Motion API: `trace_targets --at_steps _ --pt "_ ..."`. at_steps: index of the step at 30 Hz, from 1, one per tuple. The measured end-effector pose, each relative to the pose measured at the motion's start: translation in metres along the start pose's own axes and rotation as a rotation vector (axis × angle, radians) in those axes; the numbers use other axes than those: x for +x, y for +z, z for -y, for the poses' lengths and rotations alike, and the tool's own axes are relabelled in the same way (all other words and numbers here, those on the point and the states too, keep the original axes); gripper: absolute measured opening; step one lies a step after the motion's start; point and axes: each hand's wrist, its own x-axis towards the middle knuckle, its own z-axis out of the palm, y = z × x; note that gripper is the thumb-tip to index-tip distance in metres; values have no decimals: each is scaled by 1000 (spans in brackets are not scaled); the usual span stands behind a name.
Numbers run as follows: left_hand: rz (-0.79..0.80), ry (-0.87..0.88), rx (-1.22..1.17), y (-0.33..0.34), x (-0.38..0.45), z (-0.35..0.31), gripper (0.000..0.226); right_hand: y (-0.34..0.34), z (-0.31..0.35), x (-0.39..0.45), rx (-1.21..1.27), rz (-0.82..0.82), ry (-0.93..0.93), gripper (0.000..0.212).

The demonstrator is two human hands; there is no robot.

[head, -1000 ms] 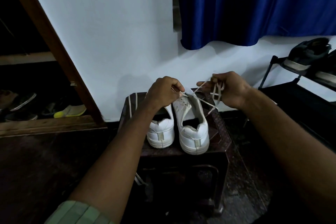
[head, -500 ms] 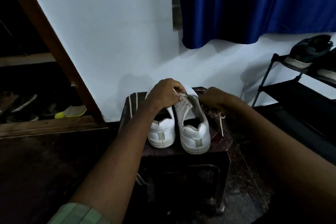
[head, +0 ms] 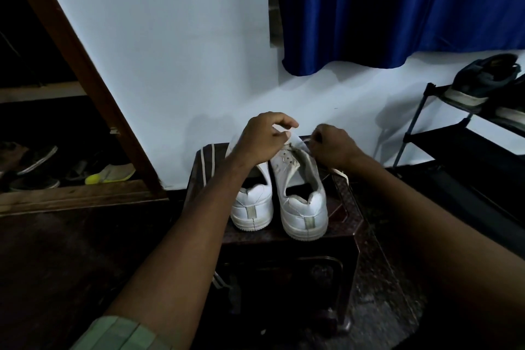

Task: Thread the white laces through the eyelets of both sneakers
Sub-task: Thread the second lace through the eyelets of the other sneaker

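Two white sneakers (head: pixel 279 196) stand on the bench (head: pixel 345 199). Left hand (head: pixel 260 140) at 11 o'clock of the right sneaker, right hand (head: pixel 333 146) at 1 o'clock; each grip pinches the lace (head: pixel 339 172).

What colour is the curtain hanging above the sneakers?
Deep blue curtain, clearest in the head view.

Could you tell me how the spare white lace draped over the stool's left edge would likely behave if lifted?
The spare lace likely hangs limp: it already bends over the stool edge. Being thin and flat, it probably weighs little and may slip off if tugged.
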Motion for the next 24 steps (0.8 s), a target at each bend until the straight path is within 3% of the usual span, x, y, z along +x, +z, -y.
trace_targets --at_steps 4,6,10,13,15,19,22,24 --pt "99 -47 -293 6 -1 -24 25 -22 21 -10 796 19 -30 11" --pt "82 -74 -324 5 -2 -32 32 -36 27 -15 955 10 -24 6" --pt "-2 -113 -141 -6 -2 -30 46 -51 13 -10 930 -19 40 12" --pt "46 -217 -371 -17 -3 -35 51 -52 2 -10 652 81 48 22" --pt "137 -262 -499 -24 -3 -40 48 -47 1 -11 624 192 31 22" --pt "86 -202 -275 -23 -3 -34 38 -40 10 -10 758 240 -5 14" --pt "-150 -390 -610 -18 1 -30 34 -42 7 -7 729 243 9 19" --pt "-225 -454 -820 -18 5 -30 39 -41 0 -5 640 262 22 26"
